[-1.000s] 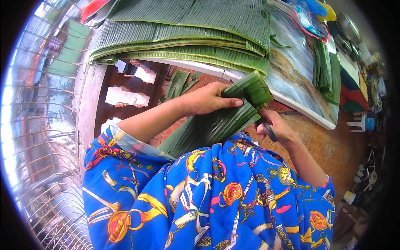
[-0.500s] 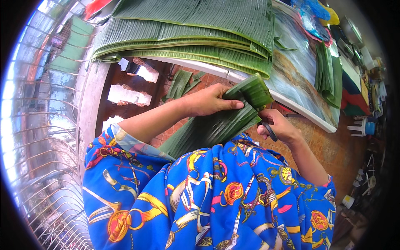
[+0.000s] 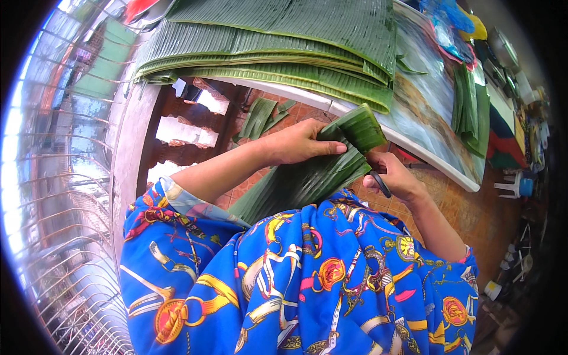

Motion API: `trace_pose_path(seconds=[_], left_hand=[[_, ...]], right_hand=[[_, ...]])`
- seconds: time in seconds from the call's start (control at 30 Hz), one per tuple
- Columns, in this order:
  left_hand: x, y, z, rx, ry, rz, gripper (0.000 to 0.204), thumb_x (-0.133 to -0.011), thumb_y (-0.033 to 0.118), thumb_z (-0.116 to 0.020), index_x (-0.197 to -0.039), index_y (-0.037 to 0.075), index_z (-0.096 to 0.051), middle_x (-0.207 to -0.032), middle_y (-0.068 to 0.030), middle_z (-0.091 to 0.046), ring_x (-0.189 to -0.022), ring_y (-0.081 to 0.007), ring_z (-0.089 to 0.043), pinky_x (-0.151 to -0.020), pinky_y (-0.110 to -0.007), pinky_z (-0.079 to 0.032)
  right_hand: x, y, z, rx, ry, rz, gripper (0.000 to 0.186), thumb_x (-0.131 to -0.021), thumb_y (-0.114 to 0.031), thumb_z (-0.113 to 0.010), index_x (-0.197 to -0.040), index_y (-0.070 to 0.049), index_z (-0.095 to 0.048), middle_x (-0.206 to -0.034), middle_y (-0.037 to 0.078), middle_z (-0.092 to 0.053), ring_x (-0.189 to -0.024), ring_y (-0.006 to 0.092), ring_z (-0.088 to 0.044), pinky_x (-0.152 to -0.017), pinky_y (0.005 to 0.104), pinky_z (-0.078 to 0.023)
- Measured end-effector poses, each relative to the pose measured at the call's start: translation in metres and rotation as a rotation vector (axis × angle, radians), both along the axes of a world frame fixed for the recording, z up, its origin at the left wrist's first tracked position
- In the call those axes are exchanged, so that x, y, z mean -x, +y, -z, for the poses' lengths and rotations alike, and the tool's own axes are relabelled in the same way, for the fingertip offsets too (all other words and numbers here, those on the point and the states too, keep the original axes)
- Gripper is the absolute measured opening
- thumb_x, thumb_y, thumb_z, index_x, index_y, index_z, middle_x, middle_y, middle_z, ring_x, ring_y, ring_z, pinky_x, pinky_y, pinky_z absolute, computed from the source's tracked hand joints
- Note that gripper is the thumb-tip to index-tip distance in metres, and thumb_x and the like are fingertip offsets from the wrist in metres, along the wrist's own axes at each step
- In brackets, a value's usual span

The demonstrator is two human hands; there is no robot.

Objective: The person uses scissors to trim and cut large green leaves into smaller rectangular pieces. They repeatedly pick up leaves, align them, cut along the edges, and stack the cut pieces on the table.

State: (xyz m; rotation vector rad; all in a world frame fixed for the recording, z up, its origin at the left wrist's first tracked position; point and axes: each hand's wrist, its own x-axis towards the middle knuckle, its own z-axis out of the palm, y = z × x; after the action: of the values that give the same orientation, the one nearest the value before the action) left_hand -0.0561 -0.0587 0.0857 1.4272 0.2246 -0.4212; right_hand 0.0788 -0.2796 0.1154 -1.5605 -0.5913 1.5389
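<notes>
A long dark green banana leaf [image 3: 290, 189] lies across my front, with its far end folded over. My left hand [image 3: 302, 144] pinches it near that fold, thumb on top and fingers underneath. Close to the leaf's right edge, my right hand [image 3: 399, 176] grips scissors by a dark handle loop [image 3: 381, 185]. The blades are hidden behind the leaf and fingers. Beyond both hands, a thick stack of banana leaves [image 3: 278, 35] covers much of a table.
The marble-patterned table [image 3: 423, 97] has a white edge and holds more folded leaves [image 3: 467, 112] and blue plastic bags [image 3: 444, 23] at its far right. Leaf scraps [image 3: 258, 118] lie on the tiled floor. A wire grille [image 3: 65, 195] stands left; a white stool [image 3: 507, 186] stands right.
The view has shifted slightly, so the table and stack sit a little further right. Both hands keep their grip on the leaf and scissors, almost unmoved.
</notes>
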Motion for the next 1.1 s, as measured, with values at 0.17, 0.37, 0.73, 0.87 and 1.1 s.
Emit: trace_pose_path(seconds=[0.17,0.37,0.73,0.87,1.1], left_hand=[[0.006,0.0,0.002,0.028,0.01,-0.044,0.047,-0.09,0.043,-0.068,-0.106,-0.001,-0.066,-0.09,-0.0038,-0.069,-0.081,-0.009,-0.062,-0.075,-0.028,-0.049],[0.008,-0.001,-0.002,0.007,0.065,-0.005,0.05,-0.088,0.046,-0.069,-0.105,-0.001,-0.067,-0.089,-0.0038,-0.068,-0.079,-0.0097,-0.062,-0.073,-0.028,-0.05],[0.01,-0.001,0.003,0.045,0.074,-0.055,0.05,-0.087,0.047,-0.07,-0.103,0.0,-0.068,-0.088,-0.0049,-0.069,-0.079,-0.0098,-0.063,-0.072,-0.028,-0.05],[0.008,0.002,0.008,0.016,0.134,-0.013,0.044,-0.089,0.042,-0.069,-0.109,0.002,-0.066,-0.095,-0.0029,-0.069,-0.085,-0.0082,-0.063,-0.077,-0.027,-0.05],[0.01,0.006,0.002,0.062,0.109,-0.075,0.04,-0.091,0.038,-0.068,-0.111,0.003,-0.066,-0.098,-0.002,-0.07,-0.088,-0.007,-0.063,-0.08,-0.026,-0.05]], right_hand=[[-0.002,0.005,-0.005,0.021,0.002,-0.034,0.051,-0.071,-0.026,-0.083,-0.11,0.003,-0.065,-0.086,0.0,-0.064,-0.072,0.005,-0.057,-0.06,0.0206,-0.044],[-0.006,-0.001,0.001,0.053,0.039,-0.093,0.042,-0.076,-0.017,-0.08,-0.108,0.003,-0.064,-0.086,0.001,-0.066,-0.071,0.0057,-0.058,-0.059,0.022,-0.044],[-0.003,0.009,0.005,-0.032,0.058,-0.081,0.051,-0.076,-0.018,-0.079,-0.118,0.005,-0.06,-0.105,0.005,-0.065,-0.092,0.0094,-0.06,-0.082,0.0238,-0.048],[-0.004,0.007,0.013,0.024,0.055,-0.093,0.062,-0.07,-0.032,-0.084,-0.116,0.001,-0.061,-0.092,0.0,-0.061,-0.072,0.0053,-0.054,-0.06,0.02,-0.043],[-0.003,0.021,0.013,-0.01,0.068,-0.101,0.061,-0.077,-0.021,-0.08,-0.127,0.002,-0.055,-0.121,0.006,-0.061,-0.104,0.0119,-0.057,-0.087,0.026,-0.048]])
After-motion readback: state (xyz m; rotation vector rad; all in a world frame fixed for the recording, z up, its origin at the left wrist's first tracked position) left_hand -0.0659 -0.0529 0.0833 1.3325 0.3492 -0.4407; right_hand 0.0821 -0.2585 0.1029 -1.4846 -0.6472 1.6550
